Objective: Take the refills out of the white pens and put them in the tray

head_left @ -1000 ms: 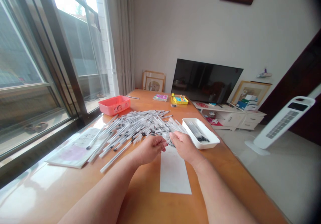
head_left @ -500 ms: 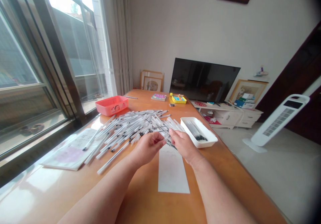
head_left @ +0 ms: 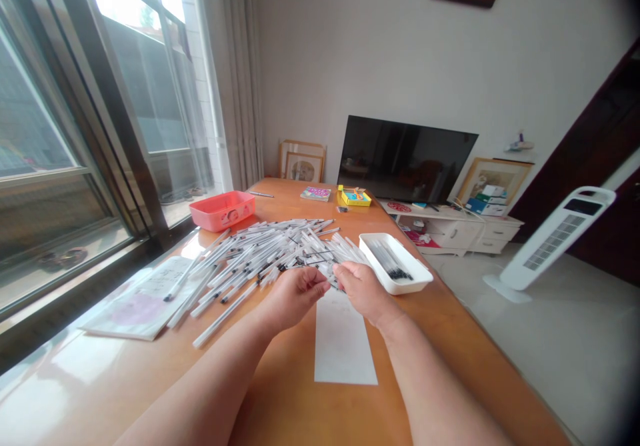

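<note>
My left hand [head_left: 300, 293] is closed in a pinch above the top end of a white sheet of paper [head_left: 345, 346]. My right hand [head_left: 363, 289] faces it, also pinched, with a small gap between the two sets of fingertips. What the fingers hold is too small and too hidden to name. Just beyond the hands spreads a heap of clear pen barrels [head_left: 255, 256], many with black ends, and thin dark sticks lie among them. To the right of my right hand stands a white tray [head_left: 423, 278] with several black-tipped clear pens inside.
A red plastic box [head_left: 220, 214] stands at the back left. Near the window lies a booklet [head_left: 140, 306] with barrels across it. A colourful booklet [head_left: 316, 194] and a yellow box [head_left: 356, 199] lie at the far end. The table's right edge runs past the tray.
My right hand has shifted slightly left and down, and its thumb and fingers have come nearer my left fingertips. My left hand has barely moved.
</note>
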`<state>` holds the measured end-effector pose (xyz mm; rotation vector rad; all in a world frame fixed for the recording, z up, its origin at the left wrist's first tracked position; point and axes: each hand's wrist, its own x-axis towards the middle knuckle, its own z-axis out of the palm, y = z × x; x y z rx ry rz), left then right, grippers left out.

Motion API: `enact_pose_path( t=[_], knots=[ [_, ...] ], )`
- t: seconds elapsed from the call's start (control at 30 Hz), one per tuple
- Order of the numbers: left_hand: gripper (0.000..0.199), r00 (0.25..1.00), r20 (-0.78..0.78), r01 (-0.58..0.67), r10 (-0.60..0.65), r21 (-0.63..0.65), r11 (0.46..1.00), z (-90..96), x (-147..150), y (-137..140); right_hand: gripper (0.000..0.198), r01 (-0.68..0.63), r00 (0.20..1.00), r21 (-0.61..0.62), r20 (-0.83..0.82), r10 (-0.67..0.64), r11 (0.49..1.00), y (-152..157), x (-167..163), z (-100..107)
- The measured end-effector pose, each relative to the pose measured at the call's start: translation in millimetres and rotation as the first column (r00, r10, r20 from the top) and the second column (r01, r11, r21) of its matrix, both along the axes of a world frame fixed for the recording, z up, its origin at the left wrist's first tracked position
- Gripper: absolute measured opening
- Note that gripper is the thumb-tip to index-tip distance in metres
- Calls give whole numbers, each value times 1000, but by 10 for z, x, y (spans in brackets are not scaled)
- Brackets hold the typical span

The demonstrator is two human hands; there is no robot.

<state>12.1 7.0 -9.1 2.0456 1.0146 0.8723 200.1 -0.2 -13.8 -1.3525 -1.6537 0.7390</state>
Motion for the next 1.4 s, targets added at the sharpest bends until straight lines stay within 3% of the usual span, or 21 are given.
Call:
enact_pose_path(
  t=[0.13,0.33,0.43,0.53,0.6,0.73,0.87,0.97,1.13,1.4],
  knots=[
    [29,997,-50,-43,51,138,990,-8,13,-11,41,47,998,14,-29,-47,999,6,-34,-11],
    [35,999,23,-49,47,78,996,-42,20,11,46,27,999,24,-35,-26,999,-30,-78,-4],
    [37,986,161,-51,52,-9,999,0,-25,43,46,49,994,21,-100,-47,999,-17,-47,-9],
    [44,926,313,-185,210,-107,977,70,-127,106,45,157,970,-2,-188,-154,988,33,18,-34],
    [50,855,375,-308,358,-190,932,108,-209,159,43,201,952,-18,-231,-199,979,68,62,-53],
    [52,772,408,-405,488,-278,871,98,-333,265,41,225,937,-20,-271,-221,974,104,112,-77],
    [38,828,243,-458,505,-225,860,-32,-412,375,41,242,934,-10,-270,-236,970,113,132,-94],
    [22,851,-28,-525,524,-1,851,-129,-472,437,43,277,924,14,-277,-262,961,122,152,-104],
    [23,761,-357,-478,542,256,840,-148,-504,425,46,365,886,38,-322,-334,930,138,186,-77],
    [20,648,-515,-409,562,387,826,-200,-338,386,46,385,883,87,-324,-339,919,124,190,-37]
  ],
)
